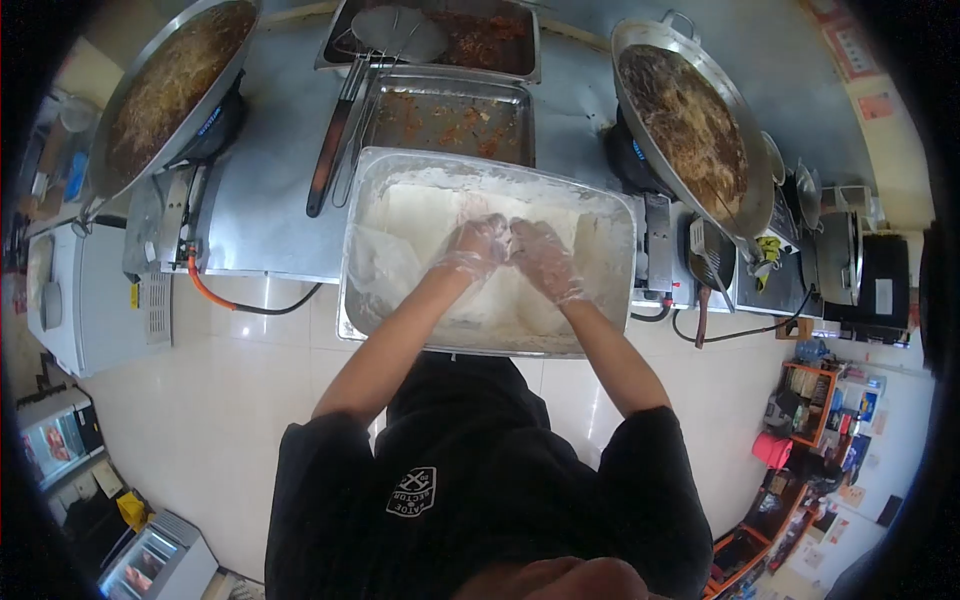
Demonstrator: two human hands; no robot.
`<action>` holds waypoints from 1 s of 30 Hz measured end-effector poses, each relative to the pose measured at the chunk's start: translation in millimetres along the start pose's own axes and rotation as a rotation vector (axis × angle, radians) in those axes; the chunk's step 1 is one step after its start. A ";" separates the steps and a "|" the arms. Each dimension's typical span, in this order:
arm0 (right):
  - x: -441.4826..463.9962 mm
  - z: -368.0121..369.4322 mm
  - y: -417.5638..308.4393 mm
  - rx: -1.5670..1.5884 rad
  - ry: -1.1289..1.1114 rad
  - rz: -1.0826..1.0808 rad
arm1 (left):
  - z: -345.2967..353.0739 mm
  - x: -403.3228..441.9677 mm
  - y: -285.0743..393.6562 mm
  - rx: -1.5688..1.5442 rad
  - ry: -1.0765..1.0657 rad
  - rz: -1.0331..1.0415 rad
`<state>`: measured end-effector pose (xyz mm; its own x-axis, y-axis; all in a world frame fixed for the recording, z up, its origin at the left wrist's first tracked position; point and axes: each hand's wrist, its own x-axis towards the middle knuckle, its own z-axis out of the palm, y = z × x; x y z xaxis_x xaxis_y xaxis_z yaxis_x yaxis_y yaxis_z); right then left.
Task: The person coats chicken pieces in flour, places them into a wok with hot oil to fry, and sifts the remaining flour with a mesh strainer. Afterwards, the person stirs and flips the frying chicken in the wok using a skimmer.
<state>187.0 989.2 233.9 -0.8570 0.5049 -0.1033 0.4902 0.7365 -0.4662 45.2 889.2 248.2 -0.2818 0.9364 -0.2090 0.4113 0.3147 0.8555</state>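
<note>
Both hands wear clear plastic gloves and meet over a large metal tray [590, 345] of white flour [420, 215]. My left hand [478, 247] has its fingers curled inward, coated with white powder at the tips. Close against it, my right hand [545, 260] is curled the same way, fingertips nearly touching the left ones. Whatever lies between the fingers is too small or hidden to name. A clear plastic bag [385, 268] lies in the tray's left side.
Woks of bubbling oil stand on burners at left [180, 95] and right [690, 125]. Behind the flour tray sit a crumb-strewn tray [450, 115] and a strainer [400, 35] on another tray. Tongs [335, 150] lie beside them. An orange hose [215, 290] hangs at the counter's front.
</note>
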 end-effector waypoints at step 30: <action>-70.3 -266.3 -37.7 0.537 0.047 0.259 | 52.3 -18.2 -115.8 0.805 -0.289 0.041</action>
<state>271.2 1045.8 492.7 -0.7063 0.6660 -0.2397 0.5226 0.2622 -0.8112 48.1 843.9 128.1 -0.0661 0.9179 -0.3913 0.9373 0.1916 0.2910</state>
